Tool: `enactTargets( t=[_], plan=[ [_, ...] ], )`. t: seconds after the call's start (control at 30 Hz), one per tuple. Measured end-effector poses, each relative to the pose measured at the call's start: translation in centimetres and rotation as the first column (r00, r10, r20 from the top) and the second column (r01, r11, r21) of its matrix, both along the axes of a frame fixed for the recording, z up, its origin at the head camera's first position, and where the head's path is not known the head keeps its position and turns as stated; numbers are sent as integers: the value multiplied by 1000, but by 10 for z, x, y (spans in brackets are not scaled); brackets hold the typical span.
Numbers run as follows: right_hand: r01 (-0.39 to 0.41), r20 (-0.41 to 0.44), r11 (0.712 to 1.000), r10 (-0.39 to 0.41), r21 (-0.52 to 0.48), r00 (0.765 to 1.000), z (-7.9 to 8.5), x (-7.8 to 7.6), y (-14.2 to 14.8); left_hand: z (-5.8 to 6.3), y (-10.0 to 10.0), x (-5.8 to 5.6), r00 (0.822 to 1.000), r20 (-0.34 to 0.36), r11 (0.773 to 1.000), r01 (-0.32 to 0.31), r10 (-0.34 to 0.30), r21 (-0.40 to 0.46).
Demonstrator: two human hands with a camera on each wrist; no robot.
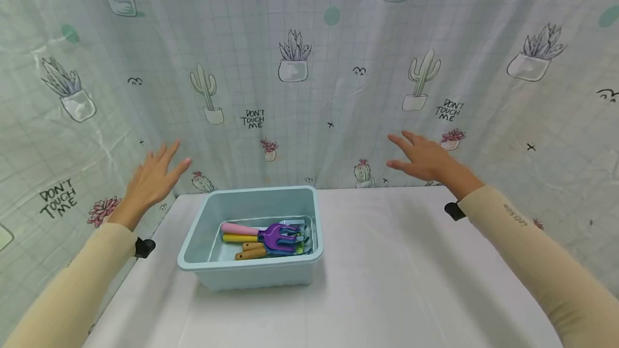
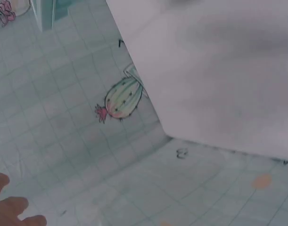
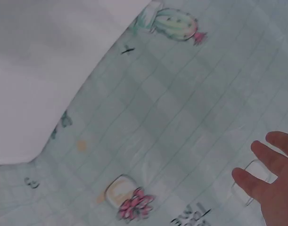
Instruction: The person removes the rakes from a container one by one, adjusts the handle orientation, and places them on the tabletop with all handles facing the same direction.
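Observation:
A light blue plastic tub (image 1: 256, 278) stands on the table, left of the middle. Inside it lies a pile of small garden tools, topped by a purple hand fork (image 1: 278, 238) with a pink handle (image 1: 239, 229). Under that show a yellow handle (image 1: 239, 238) and wooden handles (image 1: 251, 254); their heads are partly hidden. My left hand (image 1: 153, 179) is raised to the left of the tub, fingers spread, holding nothing. Over the table's far right side, my right hand (image 1: 423, 160) hangs in the air with fingers extended, apart from everything. Both wrist views catch only fingertips (image 2: 12, 207) or fingers (image 3: 271, 160).
The white table (image 1: 387, 273) reaches back to a curtain (image 1: 329, 95) printed with cacti and lettering, which also closes off both sides. Black wrist straps (image 1: 144, 247) show at the sleeve cuffs.

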State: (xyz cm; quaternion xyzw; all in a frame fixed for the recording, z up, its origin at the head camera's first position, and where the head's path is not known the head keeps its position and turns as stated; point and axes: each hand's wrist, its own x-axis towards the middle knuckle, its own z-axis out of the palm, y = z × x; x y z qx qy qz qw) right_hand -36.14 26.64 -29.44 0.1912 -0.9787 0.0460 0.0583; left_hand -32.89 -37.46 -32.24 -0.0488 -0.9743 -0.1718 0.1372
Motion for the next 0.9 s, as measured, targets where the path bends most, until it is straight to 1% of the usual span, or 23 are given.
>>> enactTargets(
  t=[0.07, 0.13, 0.27, 0.33, 0.4, 0.47, 0.53, 0.63, 0.67, 0.73, 0.83, 0.9],
  plan=[
    [-30, 3, 1000, 30, -1, 1000, -1, 4, -9, -5, 2, 6, 1000, -2, 997, 3, -3, 81],
    [-59, -1, 998, 59, -3, 998, -1, 6, -19, -10, 5, 13, 1000, -15, 988, 15, -13, 155],
    [-108, -2, 994, 108, 1, 994, -2, 13, -41, -21, 13, 26, 997, -51, 959, 71, -60, 274],
    [-130, 8, 992, 130, -1, 992, -2, 17, -52, -27, 18, 33, 997, -36, 945, 80, -73, 317],
    [-155, 19, 988, 155, -10, 988, -3, 22, -62, -31, 23, 39, 996, 8, 928, 78, -86, 364],
    [-180, 28, 983, 181, -26, 983, -3, 26, -73, -35, 29, 45, 993, 65, 904, 65, -102, 423],
    [-208, 34, 977, 209, -40, 977, -4, 30, -83, -40, 34, 50, 985, 123, 877, 49, -122, 478],
    [-241, 40, 969, 243, -45, 969, -6, 34, -97, -49, 41, 56, 966, 201, 830, 23, -162, 558],
    [-254, 42, 966, 256, -45, 966, -6, 35, -102, -53, 43, 57, 959, 226, 817, 11, -173, 576],
    [-281, 48, 958, 283, -51, 958, -7, 37, -110, -62, 46, 59, 939, 278, 787, -14, -201, 617],
    [-319, 78, 945, 324, -74, 943, -7, 40, -124, -75, 48, 62, 916, 319, 731, -44, -242, 681],
    [-338, 107, 937, 346, -89, 932, -7, 40, -132, -81, 49, 64, 904, 327, 691, -49, -277, 722]
  ],
)
